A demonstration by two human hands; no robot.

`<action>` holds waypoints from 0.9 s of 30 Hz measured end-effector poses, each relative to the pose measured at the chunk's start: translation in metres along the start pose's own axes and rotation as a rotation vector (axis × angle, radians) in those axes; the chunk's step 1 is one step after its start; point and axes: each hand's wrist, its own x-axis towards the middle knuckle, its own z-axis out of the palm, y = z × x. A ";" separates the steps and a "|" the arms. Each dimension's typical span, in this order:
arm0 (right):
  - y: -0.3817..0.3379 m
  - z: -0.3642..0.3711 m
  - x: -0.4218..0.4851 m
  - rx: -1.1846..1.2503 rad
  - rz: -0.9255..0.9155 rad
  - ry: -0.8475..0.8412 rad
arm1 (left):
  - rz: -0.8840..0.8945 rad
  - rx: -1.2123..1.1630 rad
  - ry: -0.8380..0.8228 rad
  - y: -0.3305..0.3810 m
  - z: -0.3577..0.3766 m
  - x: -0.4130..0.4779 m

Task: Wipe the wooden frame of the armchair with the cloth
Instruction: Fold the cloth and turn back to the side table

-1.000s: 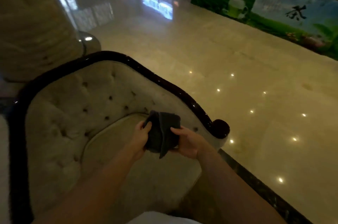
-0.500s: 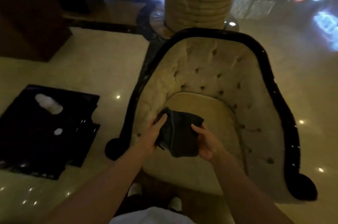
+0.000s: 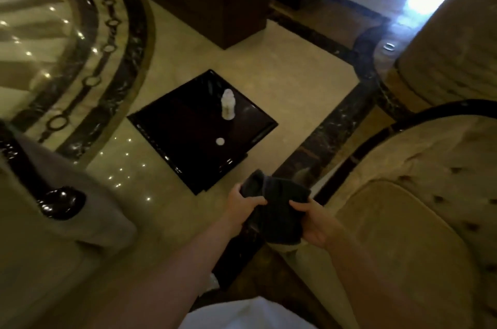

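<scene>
A dark folded cloth [image 3: 277,207] is held between both hands over the front left corner of the beige tufted armchair [image 3: 419,210]. My left hand [image 3: 242,205] grips its left edge, my right hand [image 3: 313,218] grips its right edge. The armchair's glossy black wooden frame [image 3: 441,108] curves along the top of the backrest at the right and runs down the left side [image 3: 347,167] toward the cloth. The frame's front arm end is hidden behind the cloth.
A low black glossy table [image 3: 188,146] stands on the marble floor to the left, with a white bottle [image 3: 228,104] and a small white cap [image 3: 220,141] on it. A second armchair's black arm end [image 3: 60,202] is at the left. A round column [image 3: 454,41] rises behind.
The view has swung left: the armchair has shifted to the right edge and the black table and second chair came into view. Both hands still hold the cloth.
</scene>
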 end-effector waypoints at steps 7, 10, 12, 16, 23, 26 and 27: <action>0.026 0.112 0.106 -0.125 0.141 0.055 | -0.030 -0.046 0.284 0.013 -0.120 0.060; 0.034 0.140 0.169 -0.201 0.225 0.084 | -0.112 -0.117 0.406 0.007 -0.153 0.103; 0.034 0.153 0.212 -0.239 0.261 0.091 | -0.139 -0.163 0.475 0.002 -0.168 0.134; 0.039 0.171 0.323 -0.335 0.307 0.108 | -0.205 -0.237 0.591 -0.016 -0.201 0.223; 0.061 0.175 0.490 -0.470 0.348 0.144 | -0.232 -0.282 0.659 -0.054 -0.242 0.357; 0.064 0.167 0.524 -0.542 0.346 0.109 | -0.233 -0.272 0.627 -0.066 -0.253 0.382; 0.062 0.165 0.528 -0.543 0.347 0.122 | -0.229 -0.267 0.621 -0.071 -0.257 0.384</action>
